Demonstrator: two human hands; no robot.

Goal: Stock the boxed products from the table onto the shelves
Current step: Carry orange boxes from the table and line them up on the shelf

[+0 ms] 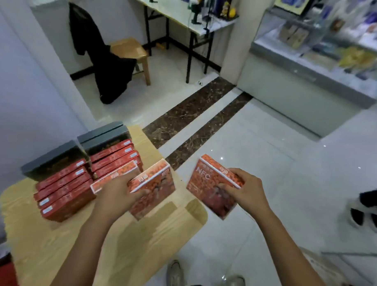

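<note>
Two rows of red boxed products [63,190] stand on a light wooden table [47,239] at the left, with dark grey boxes [104,133] behind them. My left hand [114,194] grips a red box [155,189] lifted above the table's right part; another red box [112,177] lies just behind that hand. Out past the table's edge, over the floor, my right hand [242,190] holds a second red box [208,182] marked NFC. Shelves [321,44] with goods stand at the upper right.
A wooden stool [131,52] draped with a black garment [108,66] and a folding table [179,14] stand at the back. White tiled floor [269,161] with dark marble strips lies between the table and the shelves. My shoes [209,277] show at the bottom; another person's feet [369,213] at right.
</note>
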